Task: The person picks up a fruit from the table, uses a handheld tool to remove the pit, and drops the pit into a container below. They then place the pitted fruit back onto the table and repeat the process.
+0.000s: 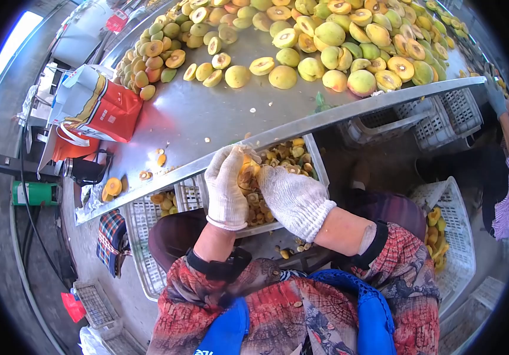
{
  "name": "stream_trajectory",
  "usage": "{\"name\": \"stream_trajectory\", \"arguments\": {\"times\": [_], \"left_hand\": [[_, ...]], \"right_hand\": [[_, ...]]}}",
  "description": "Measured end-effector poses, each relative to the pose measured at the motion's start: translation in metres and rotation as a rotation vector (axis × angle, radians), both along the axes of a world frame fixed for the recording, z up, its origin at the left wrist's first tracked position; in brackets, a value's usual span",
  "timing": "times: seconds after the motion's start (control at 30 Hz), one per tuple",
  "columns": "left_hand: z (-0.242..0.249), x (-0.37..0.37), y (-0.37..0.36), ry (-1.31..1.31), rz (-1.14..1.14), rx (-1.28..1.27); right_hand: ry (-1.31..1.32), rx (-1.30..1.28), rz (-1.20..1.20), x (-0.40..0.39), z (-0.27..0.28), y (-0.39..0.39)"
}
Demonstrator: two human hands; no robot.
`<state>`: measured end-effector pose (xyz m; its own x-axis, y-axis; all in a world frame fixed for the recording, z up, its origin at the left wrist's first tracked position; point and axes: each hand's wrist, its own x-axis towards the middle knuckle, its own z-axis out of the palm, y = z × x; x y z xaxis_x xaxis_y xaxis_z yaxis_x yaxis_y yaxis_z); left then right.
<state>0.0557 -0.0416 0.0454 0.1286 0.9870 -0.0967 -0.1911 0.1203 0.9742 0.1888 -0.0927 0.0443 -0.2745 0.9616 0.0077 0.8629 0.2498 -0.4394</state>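
My left hand (226,188), in a white knit glove, grips a yellow-orange halved fruit (246,176) just below the edge of the steel table (207,118). My right hand (293,198), also gloved, presses against the same fruit from the right; whether it holds a tool is hidden. Both hands hover over a white plastic crate (319,168) that holds several fruit pits and scraps. Many whole and halved yellow-green fruits (325,41) lie piled across the far side of the table.
A red and white bag (97,106) stands at the table's left end. White plastic crates sit under the table (443,115), by my left knee (139,225) and at my right with fruit pieces (449,236). Another person's sleeve (506,118) shows at far right.
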Motion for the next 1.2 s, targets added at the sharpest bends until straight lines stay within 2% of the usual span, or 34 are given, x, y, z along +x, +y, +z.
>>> {"name": "stream_trajectory", "arguments": {"times": [0.1,0.17,0.2,0.27,0.33,0.37,0.43,0.5,0.53,0.57,0.6,0.63,0.67,0.7,0.77,0.83,0.93,0.97,1.03,1.1,1.2], "left_hand": [[0.0,-0.003,0.003,0.007,-0.044,-0.016],[0.0,-0.008,0.006,0.037,-0.044,-0.031],[-0.006,-0.012,0.006,0.169,-0.08,0.036],[-0.019,-0.019,0.007,0.343,-0.111,0.214],[0.001,-0.03,0.007,0.415,-0.124,0.105],[0.026,-0.03,0.004,0.445,-0.118,-0.12],[0.059,-0.052,-0.001,0.698,-0.082,0.193],[0.069,-0.09,0.0,0.82,0.065,0.279],[0.069,-0.118,0.002,0.998,0.095,0.304],[0.071,-0.147,0.002,1.28,0.112,0.327],[0.085,-0.165,-0.005,1.485,0.114,0.25],[0.091,-0.189,-0.005,1.847,-0.053,0.193],[0.077,-0.219,-0.002,1.971,0.025,0.155],[0.074,-0.233,-0.004,1.867,0.112,0.232],[0.066,-0.245,0.01,1.602,0.158,0.376],[0.073,-0.215,0.028,1.418,0.15,0.366],[0.07,-0.166,0.08,1.291,0.105,0.509],[0.073,-0.149,0.1,1.208,0.065,0.364],[0.061,-0.129,0.151,1.294,0.038,0.512],[0.047,-0.109,0.202,1.23,0.059,0.463],[0.004,-0.094,0.289,1.234,0.091,0.376]], "right_hand": [[-0.08,0.119,-0.018,-0.005,-0.008,0.0],[-0.191,0.329,-0.018,-0.006,-0.014,0.004],[-0.296,0.323,-0.034,-0.003,-0.006,0.001],[-0.317,0.502,0.004,-0.003,-0.012,0.009],[-0.316,0.625,0.015,-0.007,-0.009,0.009],[-0.249,0.608,-0.002,-0.011,0.0,0.009],[-0.193,0.437,-0.196,-0.016,-0.003,0.007],[-0.356,0.437,-0.078,-0.017,0.003,0.005],[-0.438,0.433,-0.022,-0.018,0.006,0.004],[-0.449,0.412,0.009,-0.018,0.006,0.004],[-0.463,0.386,0.032,-0.018,0.005,0.003],[-0.483,0.355,0.045,-0.015,0.004,0.002],[-0.442,0.35,0.058,-0.013,0.001,0.0],[-0.364,0.415,0.043,-0.011,-0.005,0.002],[-0.351,0.288,0.044,-0.01,-0.007,0.005],[-0.317,0.235,0.072,-0.01,0.002,0.005],[-0.31,0.19,0.046,-0.008,-0.011,0.01],[-0.341,0.159,0.053,-0.006,-0.013,0.009],[-0.264,0.145,0.046,-0.004,-0.015,0.01],[-0.309,-0.049,0.01,0.004,-0.026,0.014],[-0.259,0.17,0.021,0.008,-0.028,0.009]]}}
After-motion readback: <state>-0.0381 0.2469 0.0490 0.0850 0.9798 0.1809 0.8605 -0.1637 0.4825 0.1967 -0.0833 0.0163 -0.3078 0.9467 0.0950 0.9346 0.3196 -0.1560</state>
